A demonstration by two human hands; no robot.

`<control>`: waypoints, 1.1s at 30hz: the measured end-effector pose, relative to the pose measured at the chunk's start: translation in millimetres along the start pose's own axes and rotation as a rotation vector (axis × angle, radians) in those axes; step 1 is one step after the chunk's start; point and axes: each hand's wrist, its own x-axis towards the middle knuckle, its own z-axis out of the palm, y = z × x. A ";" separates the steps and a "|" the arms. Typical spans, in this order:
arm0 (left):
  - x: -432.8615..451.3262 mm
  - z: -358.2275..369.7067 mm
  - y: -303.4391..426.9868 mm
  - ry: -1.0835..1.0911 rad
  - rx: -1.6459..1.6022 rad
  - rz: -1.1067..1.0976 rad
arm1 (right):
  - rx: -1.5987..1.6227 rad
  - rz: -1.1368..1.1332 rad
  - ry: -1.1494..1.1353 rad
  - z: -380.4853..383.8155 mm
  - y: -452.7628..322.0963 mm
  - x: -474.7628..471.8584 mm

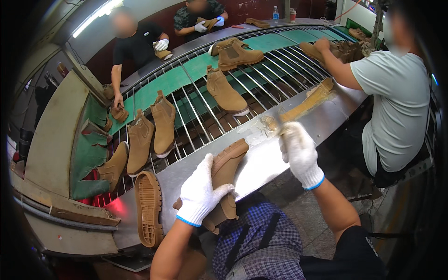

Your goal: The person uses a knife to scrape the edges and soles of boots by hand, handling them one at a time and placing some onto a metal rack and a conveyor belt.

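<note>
My left hand (199, 196), in a white knit glove with a blue cuff, grips a tan suede ankle boot (224, 176) over the metal ledge. The boot lies on its side, its ribbed rubber sole edge facing up and its shaft towards my lap. My right hand (299, 152), gloved alike, is raised over the ledge to the boot's right with curled fingers. It is motion-blurred; a thin dark shape shows at its fingertips, but I cannot tell what it is. Left of the boot, a loose tan rubber outsole (149, 210) rests on the ledge.
Several tan boots (164, 126) stand on a roller conveyor (196, 105) with green sheets (168, 84). A yellowed, glue-stained strip (301, 106) lies on the metal ledge (189, 159). One worker (395, 101) sits at right; two more (134, 45) are across. Torn green flaps (91, 157) hang at left.
</note>
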 end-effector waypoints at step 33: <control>-60.4 -134.6 38.9 0.548 -0.274 -0.371 | -0.384 0.040 -0.638 113.5 -5.9 -20.1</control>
